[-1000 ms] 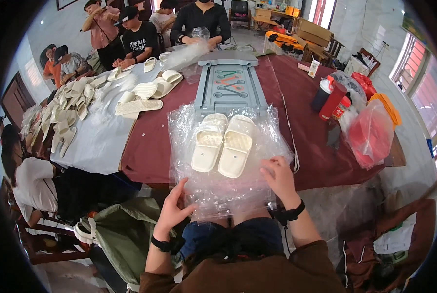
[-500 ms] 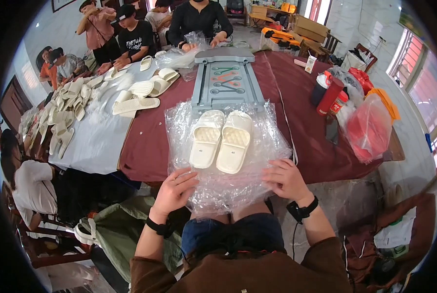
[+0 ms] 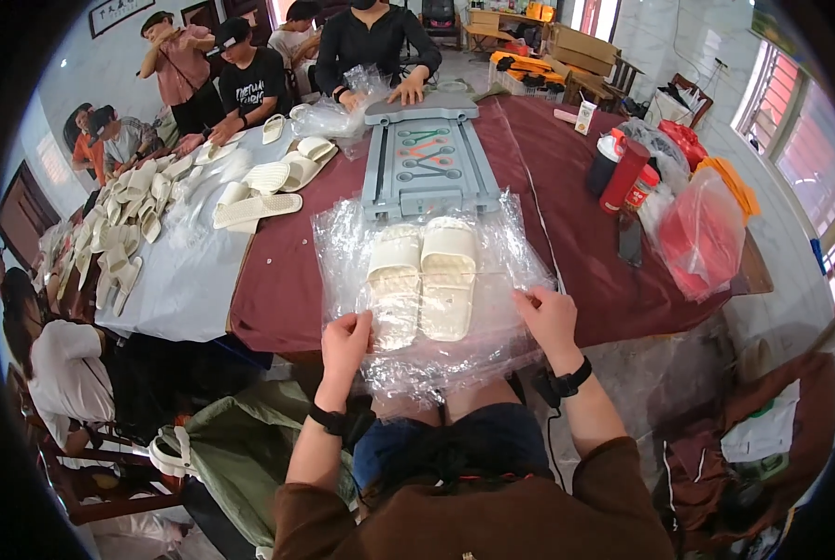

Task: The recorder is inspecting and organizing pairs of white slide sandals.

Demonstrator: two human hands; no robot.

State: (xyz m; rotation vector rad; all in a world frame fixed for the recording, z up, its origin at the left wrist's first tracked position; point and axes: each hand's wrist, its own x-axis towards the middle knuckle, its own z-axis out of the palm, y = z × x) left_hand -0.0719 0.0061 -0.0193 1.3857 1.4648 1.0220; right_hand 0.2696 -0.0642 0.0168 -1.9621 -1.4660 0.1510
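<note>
a pair of cream slippers [image 3: 424,283] is lying side by side, toes toward the top of the frame, inside a clear plastic bag [image 3: 436,289] at the centre of the picture, and the bag is resting on the near edge of the dark red tablecloth [image 3: 567,233] and spilling over toward my lap. my left hand [image 3: 344,343] is pinching the bag's lower left edge, fingers closed on the film just below the left slipper. my right hand [image 3: 550,322] is gripping the bag's lower right edge the same way, thumb pressing on the plastic. just above the bag, a grey plastic tray [image 3: 427,163] with coloured tools is sitting on the cloth. to the right, a red plastic bag [image 3: 702,233] and red bottles [image 3: 623,173] are standing near the table's edge. in the upper left, loose cream slippers [image 3: 249,201] are lying on a pale sheet [image 3: 189,280], with other people [image 3: 249,75] working around them.
</note>
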